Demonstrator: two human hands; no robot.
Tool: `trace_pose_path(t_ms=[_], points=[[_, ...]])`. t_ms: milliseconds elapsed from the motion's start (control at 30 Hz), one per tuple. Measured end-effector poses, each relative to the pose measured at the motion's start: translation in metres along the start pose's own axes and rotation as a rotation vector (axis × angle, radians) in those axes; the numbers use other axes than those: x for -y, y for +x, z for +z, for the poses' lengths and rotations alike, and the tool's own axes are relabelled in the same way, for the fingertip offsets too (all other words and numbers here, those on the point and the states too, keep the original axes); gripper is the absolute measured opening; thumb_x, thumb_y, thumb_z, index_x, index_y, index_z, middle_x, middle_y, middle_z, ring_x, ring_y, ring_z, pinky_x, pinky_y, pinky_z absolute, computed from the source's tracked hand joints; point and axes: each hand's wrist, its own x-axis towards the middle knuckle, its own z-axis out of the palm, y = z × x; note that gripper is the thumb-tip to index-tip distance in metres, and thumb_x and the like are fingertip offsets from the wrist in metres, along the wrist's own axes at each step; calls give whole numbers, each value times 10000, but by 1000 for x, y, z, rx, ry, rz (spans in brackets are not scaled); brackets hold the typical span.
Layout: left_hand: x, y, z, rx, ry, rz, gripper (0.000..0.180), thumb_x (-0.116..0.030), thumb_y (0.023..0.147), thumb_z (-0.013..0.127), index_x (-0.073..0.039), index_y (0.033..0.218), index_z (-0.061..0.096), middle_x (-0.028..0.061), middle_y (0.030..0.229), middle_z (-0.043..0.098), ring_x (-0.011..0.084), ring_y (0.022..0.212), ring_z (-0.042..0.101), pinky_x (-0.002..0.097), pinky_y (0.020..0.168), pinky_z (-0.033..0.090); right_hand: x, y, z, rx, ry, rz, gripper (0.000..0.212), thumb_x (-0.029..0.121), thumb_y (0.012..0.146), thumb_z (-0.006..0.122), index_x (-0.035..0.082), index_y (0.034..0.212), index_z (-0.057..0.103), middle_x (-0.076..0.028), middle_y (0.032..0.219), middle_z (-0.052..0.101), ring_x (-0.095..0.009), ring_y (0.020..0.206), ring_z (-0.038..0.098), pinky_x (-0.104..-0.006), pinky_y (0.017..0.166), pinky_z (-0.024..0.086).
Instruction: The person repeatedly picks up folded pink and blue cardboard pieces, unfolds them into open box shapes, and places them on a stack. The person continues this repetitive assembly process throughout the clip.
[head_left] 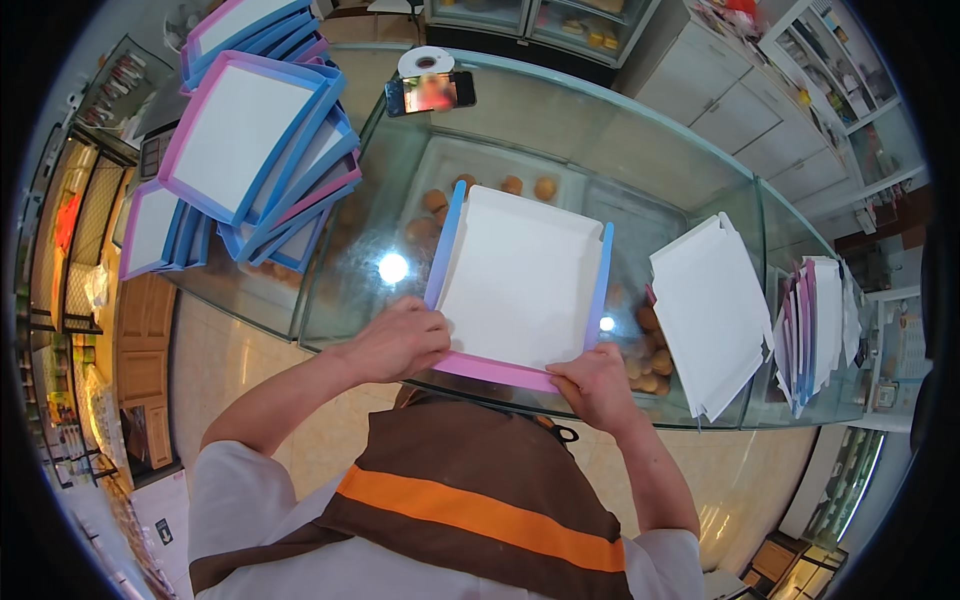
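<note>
As seen from above, directly before the wearer, a shallow card tray (525,275) on the glass surface (350,295), with a white base, upright blue side walls (444,250) and a pink near wall (490,372). At the near left corner, left hand (408,338), fingers bent in and closed on the card. At the near right corner, right hand (600,388), likewise closed, with thumb against the pink wall. Both hands thus narrow, holding the same tray.

To the left, on the same surface, a tall, uneven pile of blue and pink trays (240,135), white inside, with a smaller group of similar trays (150,230) just beside. To the right, a white card sheet (712,315), lying aslant; farther right, a bundle of pink and white cards (800,325). Beyond the tray, near the far edge, a phone (430,95) with lit screen and, just behind, a white roll (407,63). Beneath the glass, round brown items (652,368). Nearest the viewpoint, a brown apron (490,450) with orange band (480,518).
</note>
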Motion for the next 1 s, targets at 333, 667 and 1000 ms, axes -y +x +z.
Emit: trace_pose_path(t_ms=[333,667,1000], points=[[-5,-1,0,-58,78,145,93,-171,863,728,-80,856,709,78,1132,630,253,1114,583,436,1073,409,19,11,-3,-158,-188,99,291,130,789,771,110,1074,712,-33,1032,676,-218,961,626,-434,852,406],[-21,28,35,-349,108,73,110,-147,792,761,-72,834,693,95,1195,621,300,1227,541,468,1071,420,39,50,56,-76,-82,-73,66,122,807,667,101,807,604,-61,796,525,-246,811,557,-377,710,427],[12,9,-4,-176,161,33,162,-145,750,801,-88,871,710,95,1263,607,346,1324,479,508,1097,392,14,24,-24,-5,-143,34,331,-4,788,610,81,1088,721,-129,1280,638,-329,1275,558,-493,1052,432]])
